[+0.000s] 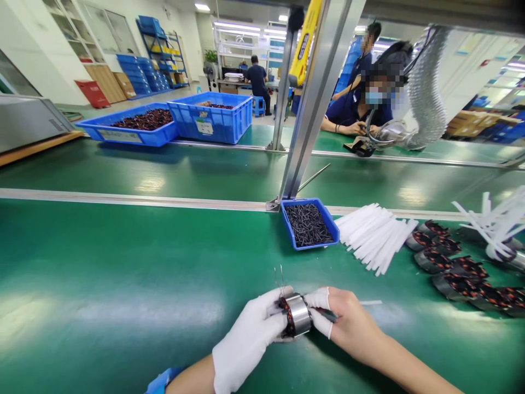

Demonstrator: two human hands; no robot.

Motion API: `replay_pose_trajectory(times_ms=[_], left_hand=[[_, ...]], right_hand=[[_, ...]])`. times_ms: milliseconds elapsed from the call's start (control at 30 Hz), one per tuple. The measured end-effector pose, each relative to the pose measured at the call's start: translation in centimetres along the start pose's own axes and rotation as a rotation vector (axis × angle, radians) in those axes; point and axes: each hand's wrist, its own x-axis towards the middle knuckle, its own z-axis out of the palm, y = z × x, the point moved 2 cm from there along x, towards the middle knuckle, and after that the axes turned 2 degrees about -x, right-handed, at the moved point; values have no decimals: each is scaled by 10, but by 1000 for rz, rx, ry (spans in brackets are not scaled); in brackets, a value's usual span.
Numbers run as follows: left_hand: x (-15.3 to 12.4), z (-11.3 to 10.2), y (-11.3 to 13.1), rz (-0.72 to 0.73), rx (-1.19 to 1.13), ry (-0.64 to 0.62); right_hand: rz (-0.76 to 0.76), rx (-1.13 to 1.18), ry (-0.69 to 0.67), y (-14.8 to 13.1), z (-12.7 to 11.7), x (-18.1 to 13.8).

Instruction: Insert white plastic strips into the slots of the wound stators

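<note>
A motor stator [298,314], with a silver metal ring and dark copper windings, is held on its side above the green tabletop. My left hand [250,331], in a white glove, is closed around its winding end. Thin wires [281,280] stick up from that end. My right hand [348,323], bare but for white finger covers, pinches at the stator's right rim. Something dark shows between those fingers; its kind is unclear. Behind the right hand a white strip [371,302] pokes out, and I cannot tell whether the hand holds it.
A blue bin [289,232] of short black tubes stands ahead, beside a pile of white strips [373,235]. Several stators [451,268] sit at the right. A metal post [305,120] rises behind the bin. Larger blue crates [213,117] stand farther back; a masked co-worker [361,112] works opposite.
</note>
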Motion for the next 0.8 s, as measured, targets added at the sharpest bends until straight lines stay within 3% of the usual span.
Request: replay_pose_trajectory(times_ms=[233, 333, 433, 567, 800], left_hand=[[2, -3, -3, 107, 7, 34], [1, -1, 0, 145, 20, 39], [-1, 2, 5, 186, 79, 31], [-3, 4, 8, 223, 182, 28], [-4, 7, 5, 189, 163, 1]], right_hand=[[-82, -18, 112, 0, 3, 1], [-24, -40, 136, 4, 5, -1], [33, -46, 60, 6, 6, -1], [-13, -20, -70, 0, 8, 1], [-79, -114, -149, -3, 9, -3]])
